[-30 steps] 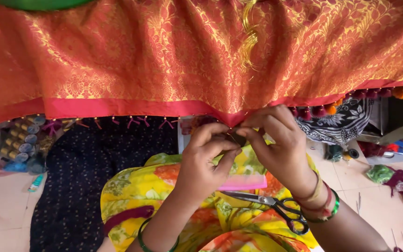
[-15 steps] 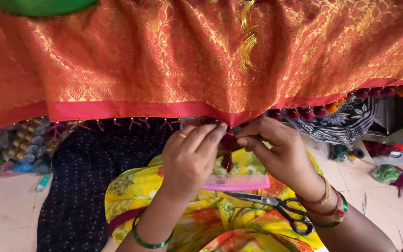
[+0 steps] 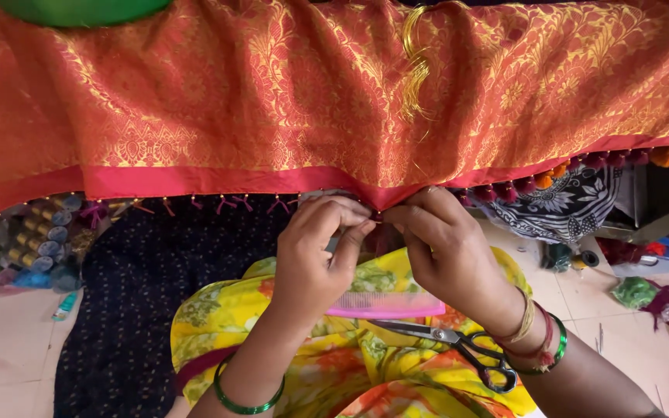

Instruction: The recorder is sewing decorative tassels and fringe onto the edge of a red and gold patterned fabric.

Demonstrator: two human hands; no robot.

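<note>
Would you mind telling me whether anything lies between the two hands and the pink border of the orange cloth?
Nothing visible does. The left hand and right hand already pinch the pink hem of the orange-and-gold brocade cloth; the pink comb and black-handled scissors lie below on the lap.

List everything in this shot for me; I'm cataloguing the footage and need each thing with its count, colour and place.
draped cloth: one, orange-red with gold pattern and pink border, hanging across the top
gold thread bundle: one, lying on the cloth, upper middle
pom-pom tassels: a row, maroon and orange, along the border at right
green round object: one, top left corner, mostly cut off
thread spools: several, mixed colours, on the floor at left
dark dotted fabric: one, navy, lower left
comb: one, pink, on the yellow floral lap
scissors: one, black handles, on the lap, right of centre
left hand: green bangle, pinching the border edge
right hand: several bangles, pinching the same spot
</note>
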